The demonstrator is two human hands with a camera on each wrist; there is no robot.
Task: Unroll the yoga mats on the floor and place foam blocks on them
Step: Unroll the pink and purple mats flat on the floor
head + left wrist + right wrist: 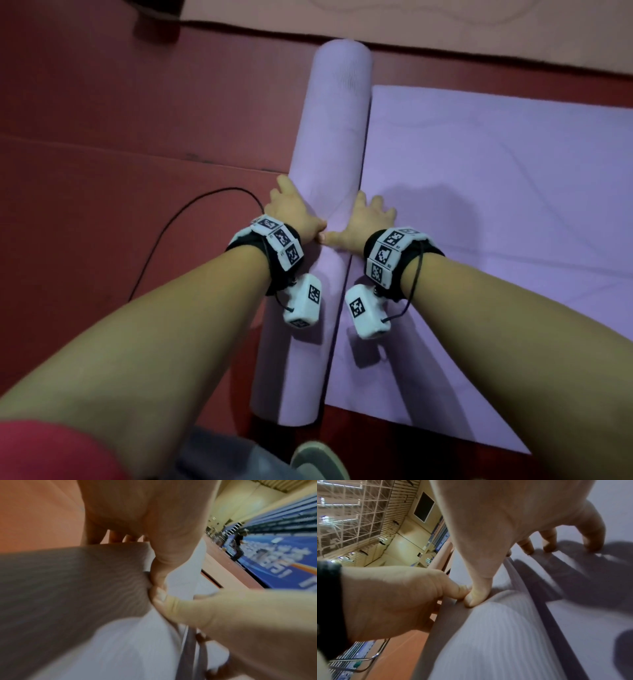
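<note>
The lilac foam yoga mat roll [325,192] lay at frame centre on the dark red floor [102,154], long axis running top to bottom. The left hand [291,212] draped flat over its left flank; the right hand [366,219] spread on its right side and the unrolled sheet [496,205], thumbs touching. Neither gripped.

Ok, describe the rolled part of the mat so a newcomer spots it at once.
Start at the red floor, where a lilac sheet lies flat. Along its left edge sits the rolled part, with both hands on it. Unlike the flat sheet, it is a raised tube.
</note>
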